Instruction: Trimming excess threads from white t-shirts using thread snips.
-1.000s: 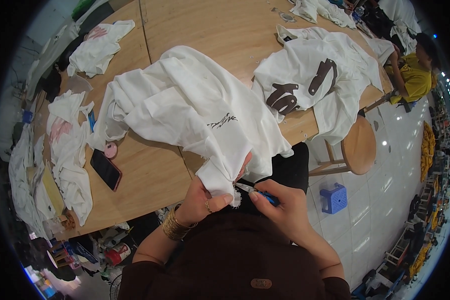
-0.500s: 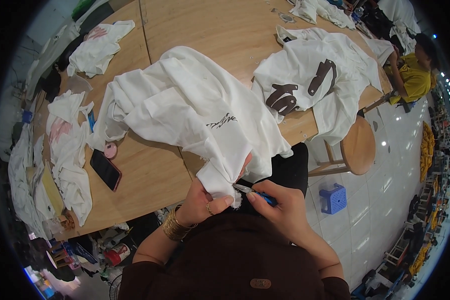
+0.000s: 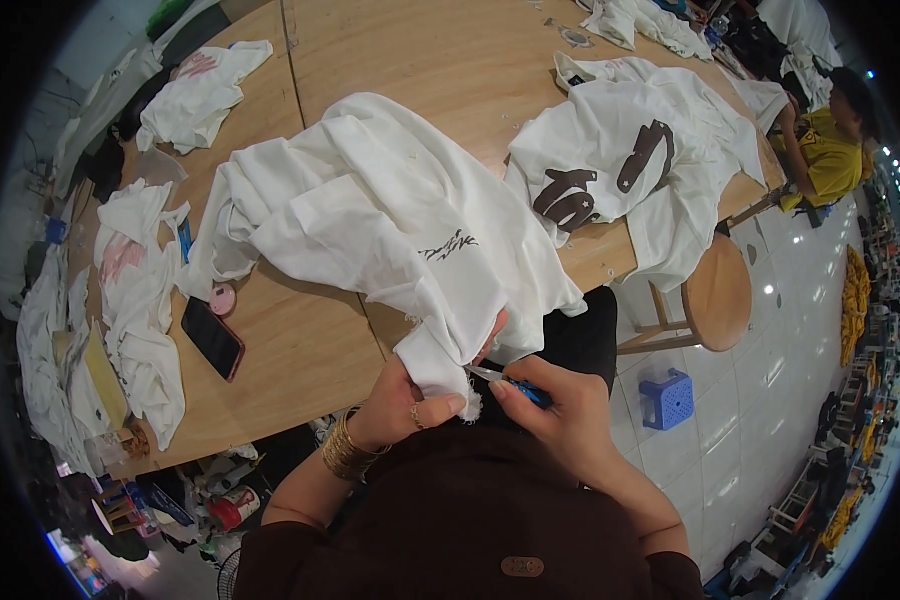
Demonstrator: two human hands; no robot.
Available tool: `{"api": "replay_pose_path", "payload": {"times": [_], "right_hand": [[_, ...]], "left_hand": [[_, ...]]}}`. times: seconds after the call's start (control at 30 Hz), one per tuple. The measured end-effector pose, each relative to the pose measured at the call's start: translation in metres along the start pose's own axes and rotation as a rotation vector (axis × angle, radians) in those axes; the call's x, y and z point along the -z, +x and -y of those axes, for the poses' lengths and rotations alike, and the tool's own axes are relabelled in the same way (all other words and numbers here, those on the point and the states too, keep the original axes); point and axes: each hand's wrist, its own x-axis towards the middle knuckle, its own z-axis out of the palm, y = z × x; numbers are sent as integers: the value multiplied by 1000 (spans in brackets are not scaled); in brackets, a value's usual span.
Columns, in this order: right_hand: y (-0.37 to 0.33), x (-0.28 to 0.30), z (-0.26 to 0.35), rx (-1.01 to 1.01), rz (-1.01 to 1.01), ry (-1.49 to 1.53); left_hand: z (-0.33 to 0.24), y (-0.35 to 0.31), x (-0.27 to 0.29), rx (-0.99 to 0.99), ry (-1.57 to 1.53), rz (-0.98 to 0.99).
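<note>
A white garment [image 3: 370,215] with dark lettering is bunched across the table edge and hangs toward my lap. My left hand [image 3: 398,402], with a ring and gold bracelets above it, is closed on its lower end, thumb pressed near a frayed edge [image 3: 472,402]. My right hand [image 3: 562,408] grips blue-handled thread snips [image 3: 531,391], whose pale metal tip points left at the cloth beside that edge. Folds hide the rest of my left fingers, and the tip's exact contact cannot be made out.
Another white garment [image 3: 610,150] with brown print lies at right. A phone [image 3: 213,340] and a pink round object [image 3: 223,299] rest left, near more white garments [image 3: 135,290]. A wooden stool [image 3: 715,295], a blue plastic stool [image 3: 667,400] and a person in yellow [image 3: 828,155] are right.
The snips and my right hand have shifted very slightly at the frayed edge. My left hand keeps its hold on the garment, which lies almost unchanged.
</note>
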Motion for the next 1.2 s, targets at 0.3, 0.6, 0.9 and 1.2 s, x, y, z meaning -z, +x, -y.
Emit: {"api": "replay_pose_path", "payload": {"times": [0.3,0.6,0.9,1.2], "right_hand": [[-1,0,-3,24,-10,0],[0,-3,-4,112,-68,-47],[0,-1,-1,18,-50,-38],[-2,-1,-4,61,-42,-21]], "left_hand": [[4,2,0,24,-141,14],[3,2,-5,-37,-23,-20],[4,0,-2,28,-11,-9],[3,0,-1,-16,-56,2]]}}
